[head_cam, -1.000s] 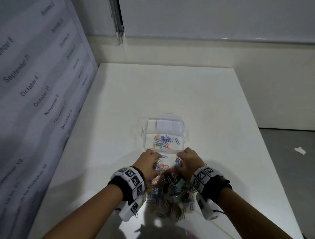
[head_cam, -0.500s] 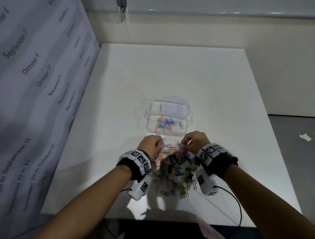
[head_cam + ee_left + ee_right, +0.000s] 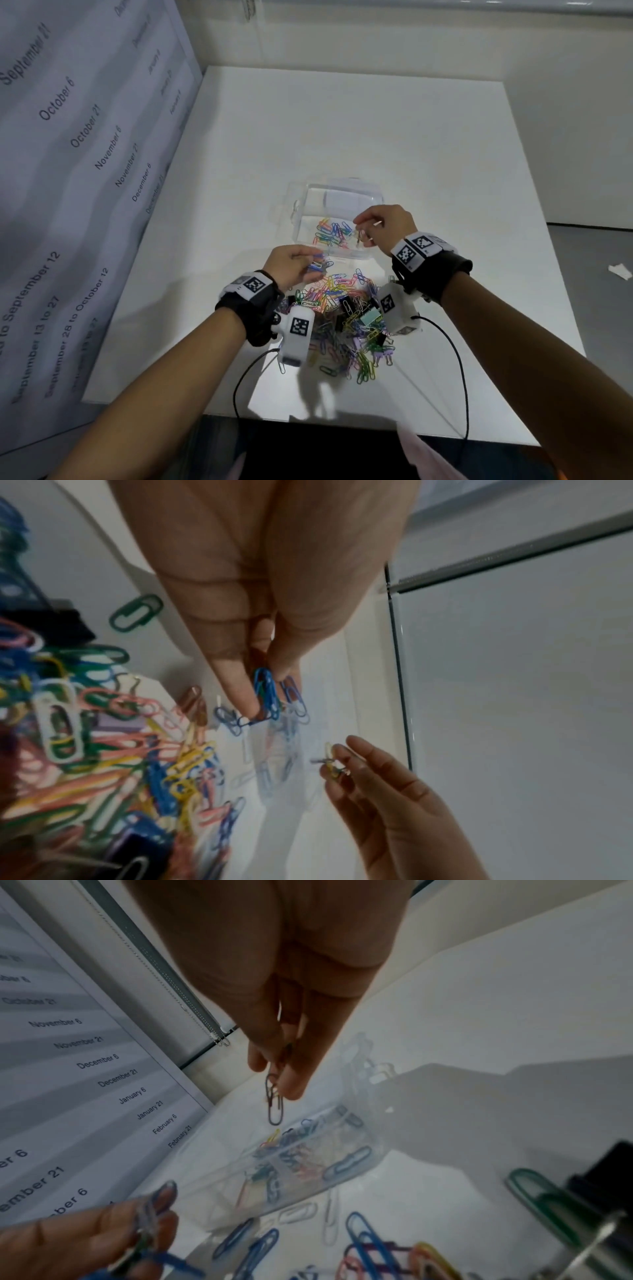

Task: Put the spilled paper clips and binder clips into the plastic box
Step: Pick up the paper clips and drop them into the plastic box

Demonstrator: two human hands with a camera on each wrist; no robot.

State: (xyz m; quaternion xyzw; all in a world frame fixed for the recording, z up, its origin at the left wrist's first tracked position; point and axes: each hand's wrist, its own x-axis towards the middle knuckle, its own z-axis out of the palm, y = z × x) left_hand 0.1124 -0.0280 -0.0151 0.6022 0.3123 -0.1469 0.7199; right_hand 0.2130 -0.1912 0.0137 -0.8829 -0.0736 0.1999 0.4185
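Observation:
A clear plastic box stands open mid-table with several coloured paper clips inside. Nearer me lies a heap of paper clips with black and teal binder clips mixed in. My left hand hovers just short of the box's near wall and pinches a few blue paper clips. My right hand is raised over the box's right side, pinching a few paper clips that hang from its fingertips.
A wall banner printed with dates runs along the table's left edge. The white table stretches beyond the box to the back wall. Camera cables trail off the near edge. A scrap of paper lies on the floor at right.
Both hands have lifted off the heap with clips pinched. The right one has gone forward over the box; the left has risen to the box's near wall.

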